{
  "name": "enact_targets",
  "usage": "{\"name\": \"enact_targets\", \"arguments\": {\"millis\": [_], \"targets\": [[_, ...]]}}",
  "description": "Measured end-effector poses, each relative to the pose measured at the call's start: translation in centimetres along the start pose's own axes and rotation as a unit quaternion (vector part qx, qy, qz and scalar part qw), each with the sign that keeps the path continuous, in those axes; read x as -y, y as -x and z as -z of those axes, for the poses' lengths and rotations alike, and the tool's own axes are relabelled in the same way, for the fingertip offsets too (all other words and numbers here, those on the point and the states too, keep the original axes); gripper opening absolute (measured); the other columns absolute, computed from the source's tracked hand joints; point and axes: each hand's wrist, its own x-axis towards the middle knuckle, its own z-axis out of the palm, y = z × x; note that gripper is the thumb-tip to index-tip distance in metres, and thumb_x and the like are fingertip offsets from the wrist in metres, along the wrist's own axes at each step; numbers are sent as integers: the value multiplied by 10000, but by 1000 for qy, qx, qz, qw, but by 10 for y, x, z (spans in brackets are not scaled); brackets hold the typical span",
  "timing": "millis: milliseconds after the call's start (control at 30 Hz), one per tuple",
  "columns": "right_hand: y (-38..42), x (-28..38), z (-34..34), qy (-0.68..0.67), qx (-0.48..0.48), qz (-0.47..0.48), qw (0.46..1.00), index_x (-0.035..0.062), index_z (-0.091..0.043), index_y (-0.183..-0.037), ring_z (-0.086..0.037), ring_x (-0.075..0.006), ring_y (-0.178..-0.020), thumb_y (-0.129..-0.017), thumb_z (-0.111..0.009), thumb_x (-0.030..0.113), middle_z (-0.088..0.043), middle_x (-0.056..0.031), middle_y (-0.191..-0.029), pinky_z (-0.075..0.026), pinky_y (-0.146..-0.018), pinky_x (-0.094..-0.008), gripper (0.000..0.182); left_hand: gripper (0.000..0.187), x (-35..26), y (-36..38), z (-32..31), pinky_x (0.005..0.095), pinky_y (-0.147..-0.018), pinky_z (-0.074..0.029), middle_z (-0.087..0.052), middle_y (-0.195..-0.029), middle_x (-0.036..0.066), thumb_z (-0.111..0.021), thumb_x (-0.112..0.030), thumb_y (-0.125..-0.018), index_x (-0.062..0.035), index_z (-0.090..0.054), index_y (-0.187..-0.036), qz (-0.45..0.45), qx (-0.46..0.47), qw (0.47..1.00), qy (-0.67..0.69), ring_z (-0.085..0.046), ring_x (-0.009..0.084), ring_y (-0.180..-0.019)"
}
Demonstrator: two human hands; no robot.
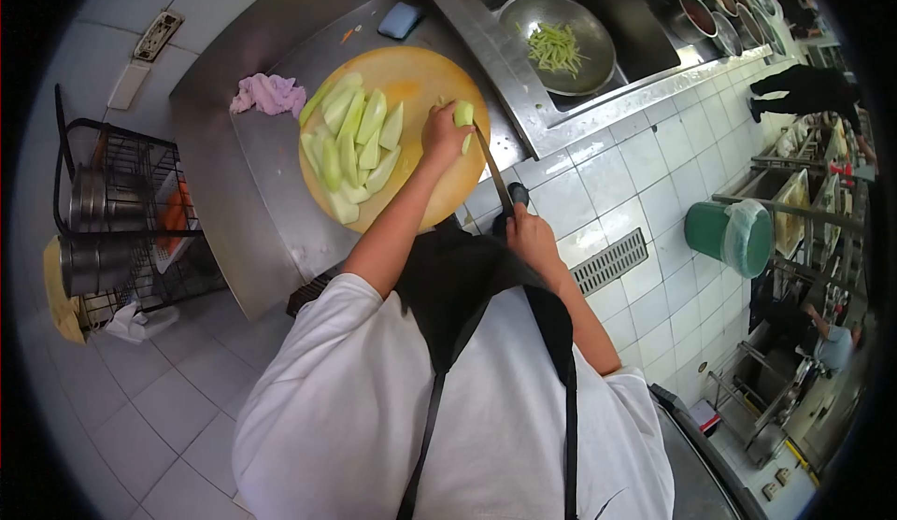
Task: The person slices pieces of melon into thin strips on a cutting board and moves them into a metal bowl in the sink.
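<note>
My left hand (443,135) is closed round a pale green vegetable piece (463,113) at the right side of a round wooden cutting board (420,198). In my right hand (530,232) is the handle of a long knife (492,167), its blade pointing up to the left and its tip beside the piece. Several long pale green wedges (373,115) lie piled on the left half of the board. Part of the piece is hidden by my left fingers.
A pink cloth (267,95) and a blue sponge (400,20) lie on the steel counter (280,174). Right of it, a metal wok (598,62) holds green strips (555,48). A green bin (715,233) and other people (808,88) are at the right.
</note>
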Motion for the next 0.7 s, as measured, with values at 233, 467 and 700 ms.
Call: {"name": "enact_targets", "arguments": {"millis": [233, 467, 700], "targets": [[0, 2, 3, -5, 7, 16, 1000, 4, -522, -944, -670, -453, -650, -916, -609, 113, -654, -257, -682, -544, -606, -556, 143, 547, 20, 5, 10, 441, -934, -521, -628, -1164, 158, -815, -170, -801, -99, -649, -1317, 50, 6, 999, -6, -643, 354, -1074], [-27, 18, 4, 26, -28, 18, 999, -15, -516, -929, -661, -446, -610, -899, -574, 63, -641, -253, -645, -537, -574, -542, 102, 452, 12, 16, 18, 393, -848, -556, -625, -1044, 144, -803, -98, -788, -100, -702, -1228, 1, -50, 999, 19, -683, 292, -907], [-42, 25, 0, 50, -6, 45, 998, -29, -521, -939, -680, -425, -611, -869, -572, 38, -655, -239, -648, -549, -584, -528, 109, 415, 15, 16, 18, 391, -851, -555, -632, -1028, 151, -811, -81, -772, -99, -739, -1181, -5, -51, 998, 38, -685, 296, -921]]}}
